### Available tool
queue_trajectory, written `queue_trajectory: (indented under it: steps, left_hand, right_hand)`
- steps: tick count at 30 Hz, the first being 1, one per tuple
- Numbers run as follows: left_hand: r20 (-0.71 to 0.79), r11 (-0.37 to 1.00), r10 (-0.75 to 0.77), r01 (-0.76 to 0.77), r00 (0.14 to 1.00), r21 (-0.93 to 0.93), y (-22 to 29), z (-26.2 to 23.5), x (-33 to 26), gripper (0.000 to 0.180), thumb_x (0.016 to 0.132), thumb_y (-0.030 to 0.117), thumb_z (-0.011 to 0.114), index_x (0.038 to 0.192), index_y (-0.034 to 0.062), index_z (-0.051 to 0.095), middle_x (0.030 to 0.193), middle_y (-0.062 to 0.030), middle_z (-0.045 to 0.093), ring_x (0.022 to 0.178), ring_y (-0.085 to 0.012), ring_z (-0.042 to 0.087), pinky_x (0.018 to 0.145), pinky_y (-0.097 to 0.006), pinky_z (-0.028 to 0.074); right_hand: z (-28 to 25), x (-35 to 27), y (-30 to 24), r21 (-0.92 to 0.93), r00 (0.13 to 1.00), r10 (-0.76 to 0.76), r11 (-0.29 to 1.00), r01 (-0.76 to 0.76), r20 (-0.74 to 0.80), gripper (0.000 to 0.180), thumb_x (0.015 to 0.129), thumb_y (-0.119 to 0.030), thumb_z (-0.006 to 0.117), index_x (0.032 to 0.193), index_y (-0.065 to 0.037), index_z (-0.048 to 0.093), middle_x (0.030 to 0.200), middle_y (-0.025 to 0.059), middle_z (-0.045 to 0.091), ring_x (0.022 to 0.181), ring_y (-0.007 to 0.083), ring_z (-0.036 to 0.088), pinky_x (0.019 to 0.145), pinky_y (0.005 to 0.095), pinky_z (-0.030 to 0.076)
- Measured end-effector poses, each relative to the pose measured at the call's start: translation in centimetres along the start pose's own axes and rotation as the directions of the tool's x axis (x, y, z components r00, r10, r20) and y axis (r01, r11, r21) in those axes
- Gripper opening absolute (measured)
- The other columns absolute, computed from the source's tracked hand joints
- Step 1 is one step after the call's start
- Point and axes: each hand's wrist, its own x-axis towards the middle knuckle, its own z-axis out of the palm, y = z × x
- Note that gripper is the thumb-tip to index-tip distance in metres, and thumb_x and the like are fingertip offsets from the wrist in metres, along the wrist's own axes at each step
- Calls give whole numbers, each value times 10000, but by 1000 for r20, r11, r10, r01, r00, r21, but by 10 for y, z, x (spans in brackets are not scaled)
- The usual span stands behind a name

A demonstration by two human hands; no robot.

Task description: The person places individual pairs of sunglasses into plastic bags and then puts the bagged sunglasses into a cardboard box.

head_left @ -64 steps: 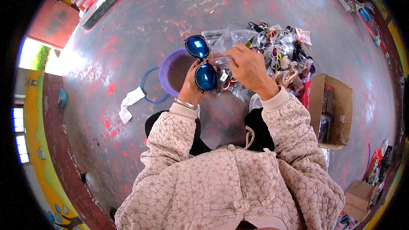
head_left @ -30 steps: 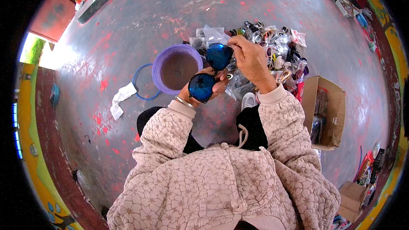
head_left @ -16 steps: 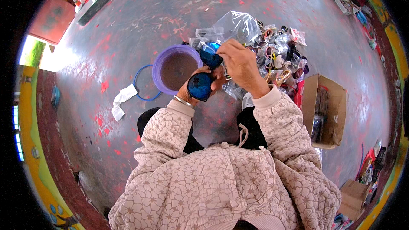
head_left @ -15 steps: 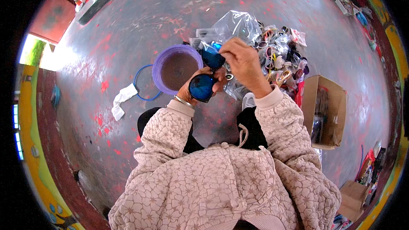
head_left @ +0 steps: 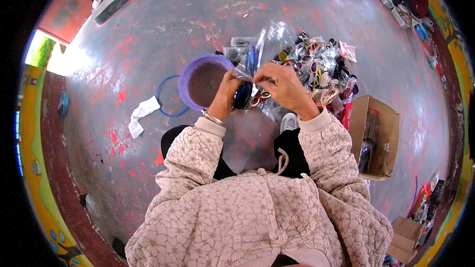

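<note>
A: Where were the glasses?

B: Held up btwn the hands, just R of the tub. L hand was closed on them nr the lower lens; R hand pinched the bag, its clear film sticking up past the fingers. Hands v. close; couldn't tell if fingertips touched.

A: In the bag or out?

B: Partly in, I'd say: upper lens looked to be behind film, lower one outside. Exact overlap unclear b/c of glare.

A: Main risk?

B: Snag, prob. If the bag's mouth folded over, a frame corner could catch & rip it.

A: And a drop?

B: Poss. If L grip loosened w/ R holding only film, the glasses could slip. Tub was right beside L hand, so they could hit its rim or land inside. Couldn't tell if the brown in there was liquid.

A: Other side?

B: Pile of eyewear & plastic was nr R hand; a dropped pair could get lost or scratched there.

A: Lenses?

B: Smudges, poss., w/ bare fingers that close.
</note>
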Motion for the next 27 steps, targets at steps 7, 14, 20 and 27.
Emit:
queue_trajectory:
  steps: [7, 14, 20, 27]
  left_hand:
    - [11, 590, 669, -540, 743, 601, -6, 5, -9, 278, 736, 41, 554, 1014, 44, 556, 963, -135, 556, 904, -203, 532, 767, -302, 452]
    - [-52, 543, 110, -104, 993, -833, -2, 2, 15, 441, 835, 286, 495, 1179, 17, 440, 870, -138, 598, 630, -156, 574, 556, -238, 495]
    - [-135, 853, 170, -214, 976, -477, 25, 6, 11, 388, 824, 241, 553, 1112, -1, 457, 860, -117, 577, 666, -126, 531, 553, -230, 440]
    - [40, 858, 83, -52, 996, -511, 64, 10, 4, 291, 789, 150, 639, 1006, -14, 535, 826, -98, 606, 689, -156, 582, 626, -241, 486]
  right_hand:
    - [20, 1, 14, -101, 966, -3, 995, -24, -257, 97, 759, -89, 558, 849, -66, 587, 767, 96, 567, 716, 262, 581, 614, 335, 457]
    - [31, -10, -2, 564, 662, 618, 392, -727, 424, 393, 822, -396, 567, 883, -8, 580, 762, 75, 617, 657, 147, 596, 543, 259, 463]
    - [39, -9, 0, 701, 693, 603, 290, -652, 395, 249, 794, -245, 636, 886, -30, 549, 668, 70, 606, 519, 146, 588, 473, 227, 472]
    - [27, -14, 5, 885, 840, 318, 8, -466, 440, 159, 810, -142, 599, 884, -13, 544, 645, 68, 588, 556, 157, 604, 489, 239, 495]
